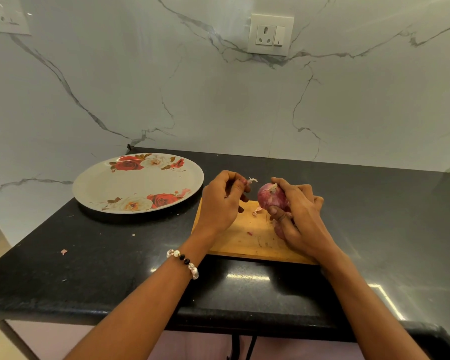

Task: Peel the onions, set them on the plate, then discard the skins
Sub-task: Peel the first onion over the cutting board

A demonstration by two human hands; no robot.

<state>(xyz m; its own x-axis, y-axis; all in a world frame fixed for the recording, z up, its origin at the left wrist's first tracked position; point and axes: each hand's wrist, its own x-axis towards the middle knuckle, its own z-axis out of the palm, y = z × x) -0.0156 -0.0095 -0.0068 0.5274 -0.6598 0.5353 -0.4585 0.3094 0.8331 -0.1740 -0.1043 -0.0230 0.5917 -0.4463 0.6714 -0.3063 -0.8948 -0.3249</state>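
My right hand (296, 216) grips a red onion (269, 198) above the wooden cutting board (244, 237); part of a second onion (279, 229) shows under that hand. My left hand (222, 201) pinches a small strip of onion skin (251, 181) just left of the onion. The floral plate (138, 181) lies to the left on the counter with one pink skin piece (185, 192) at its right rim. Small skin bits (256, 211) lie on the board.
The black counter (102, 255) carries a loose skin scrap (64, 252) near its left front. A marble wall with a socket (270, 35) rises behind. The counter's front edge runs close below my forearms.
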